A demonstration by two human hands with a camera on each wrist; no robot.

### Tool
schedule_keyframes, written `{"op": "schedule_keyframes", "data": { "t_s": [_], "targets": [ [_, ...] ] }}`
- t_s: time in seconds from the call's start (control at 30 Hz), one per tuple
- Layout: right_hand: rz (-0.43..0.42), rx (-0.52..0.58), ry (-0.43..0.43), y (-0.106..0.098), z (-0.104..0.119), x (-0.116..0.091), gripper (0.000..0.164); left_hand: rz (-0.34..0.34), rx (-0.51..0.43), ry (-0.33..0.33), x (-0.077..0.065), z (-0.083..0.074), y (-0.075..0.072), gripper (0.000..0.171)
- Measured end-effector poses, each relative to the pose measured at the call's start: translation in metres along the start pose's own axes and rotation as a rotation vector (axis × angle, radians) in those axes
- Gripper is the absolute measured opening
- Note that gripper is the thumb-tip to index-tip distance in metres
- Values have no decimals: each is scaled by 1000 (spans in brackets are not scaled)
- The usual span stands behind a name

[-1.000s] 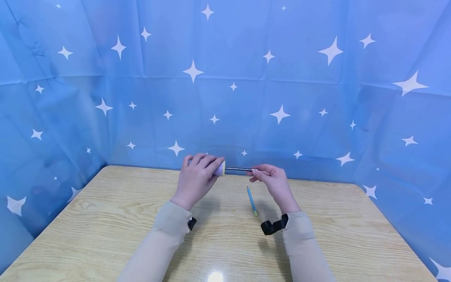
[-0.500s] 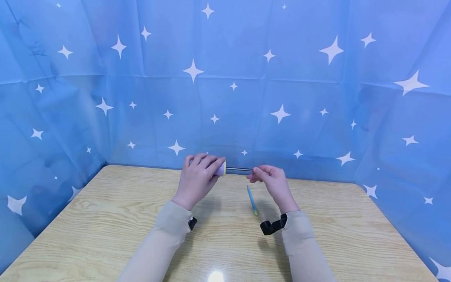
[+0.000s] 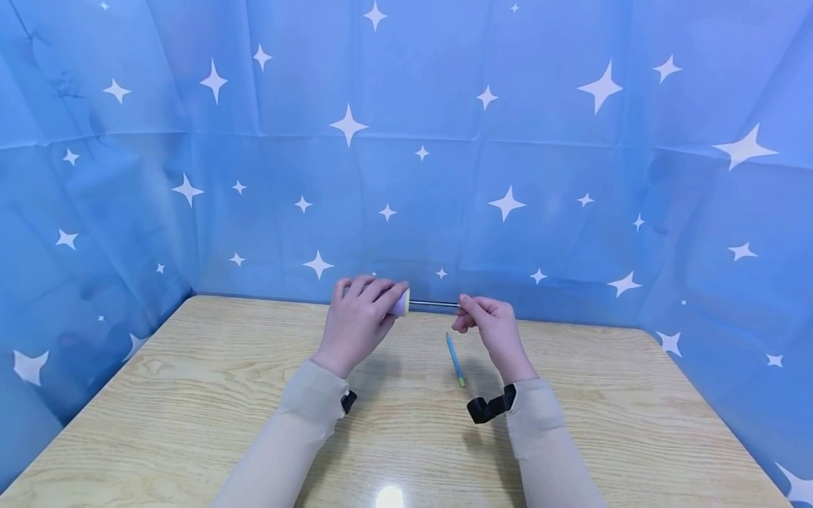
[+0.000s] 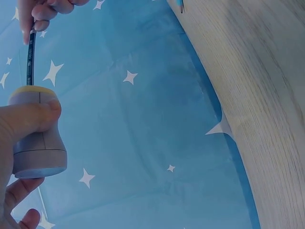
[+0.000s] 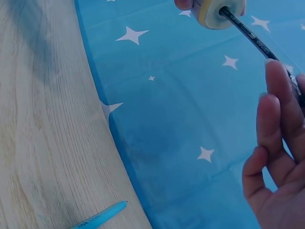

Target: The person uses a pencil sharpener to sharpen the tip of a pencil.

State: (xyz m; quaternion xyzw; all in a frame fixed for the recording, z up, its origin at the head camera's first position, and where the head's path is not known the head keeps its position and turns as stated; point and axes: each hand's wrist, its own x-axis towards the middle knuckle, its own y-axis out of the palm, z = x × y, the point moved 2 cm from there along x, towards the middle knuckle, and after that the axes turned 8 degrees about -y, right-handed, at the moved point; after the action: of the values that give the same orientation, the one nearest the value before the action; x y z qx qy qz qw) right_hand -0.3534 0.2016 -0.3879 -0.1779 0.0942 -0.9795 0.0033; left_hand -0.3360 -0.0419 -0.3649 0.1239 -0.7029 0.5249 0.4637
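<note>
My left hand (image 3: 358, 317) grips a lavender pencil sharpener (image 3: 398, 305) with a yellow rim, held on its side above the table's far edge. The left wrist view shows the thumb across the narrowed waist of the sharpener (image 4: 40, 160) and other fingers at its base. A dark pencil (image 3: 434, 304) with pale lettering runs into the sharpener's hole, so its tip is hidden. My right hand (image 3: 495, 328) pinches the pencil's outer end between thumb and fingers. In the right wrist view, the pencil (image 5: 252, 38) enters the round opening at a slant.
A light blue pencil (image 3: 454, 360) with a yellow-green end lies on the wooden table (image 3: 222, 395), below and between the hands. A blue curtain with white stars (image 3: 419, 190) hangs right behind the table's far edge. Each wrist carries a black camera mount (image 3: 489, 408).
The right thumb and fingers have shifted slightly on the pencil, moving a little to the right. The left hand keeps its hold on the sharpener, and the blue pencil stays put.
</note>
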Motion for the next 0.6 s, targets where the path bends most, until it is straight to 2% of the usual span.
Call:
{"op": "schedule_keyframes", "data": {
  "t_s": [0.27, 0.5, 0.6],
  "targets": [
    [3, 38, 38, 2, 0, -1, 53, -10, -5, 9, 0, 0, 0, 50],
    [-44, 101, 69, 8, 1, -2, 49, 5, -3, 5, 0, 0, -1, 50],
    [-18, 102, 59, 10, -1, -1, 50, 2, -6, -8, -1, 1, -1, 50]
  ]
}}
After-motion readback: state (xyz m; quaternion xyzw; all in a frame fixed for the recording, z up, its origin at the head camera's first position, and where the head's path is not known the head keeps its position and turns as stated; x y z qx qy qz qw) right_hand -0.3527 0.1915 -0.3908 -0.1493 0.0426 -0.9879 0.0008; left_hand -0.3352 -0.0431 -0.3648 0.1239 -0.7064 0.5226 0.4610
